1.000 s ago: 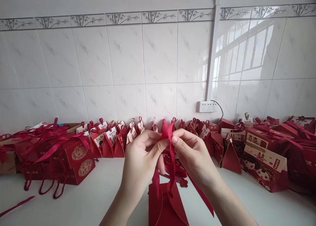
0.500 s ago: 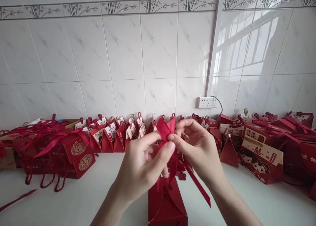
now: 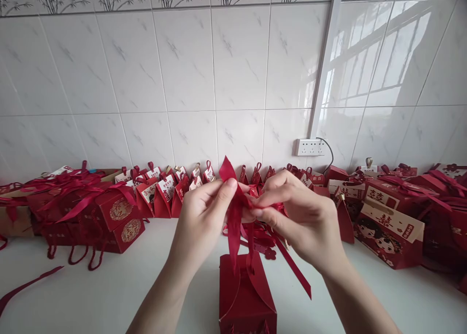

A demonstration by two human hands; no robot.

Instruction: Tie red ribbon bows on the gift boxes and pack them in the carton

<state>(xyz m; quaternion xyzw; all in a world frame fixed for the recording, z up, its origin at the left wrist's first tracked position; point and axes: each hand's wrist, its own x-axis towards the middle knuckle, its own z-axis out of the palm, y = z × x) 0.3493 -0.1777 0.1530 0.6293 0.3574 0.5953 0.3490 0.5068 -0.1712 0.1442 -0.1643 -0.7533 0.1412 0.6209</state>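
A red ribbon [image 3: 235,222] rises from the top of a red box [image 3: 248,295] at the bottom centre. My left hand [image 3: 204,217] pinches the ribbon between thumb and fingers, with a pointed end sticking up above the thumb. Close beside it on the right, my right hand [image 3: 299,217] has its thumb and forefinger pressed together on the ribbon. The fingertips partly hide where the strands cross. Another length of ribbon slants down to the right, below my right hand.
Stacked red boxes with ribbons [image 3: 109,217] stand at the left, small triangular boxes [image 3: 166,195] along the wall, and more boxes [image 3: 388,231] at the right. A loose ribbon [image 3: 29,285] lies on the white table [image 3: 146,275]. A power socket [image 3: 310,147] is on the wall.
My left hand has shifted slightly left and turned its thumb upward on the ribbon. My right hand has turned inward. The ribbon's end now points up to the left, and the view has shifted slightly.
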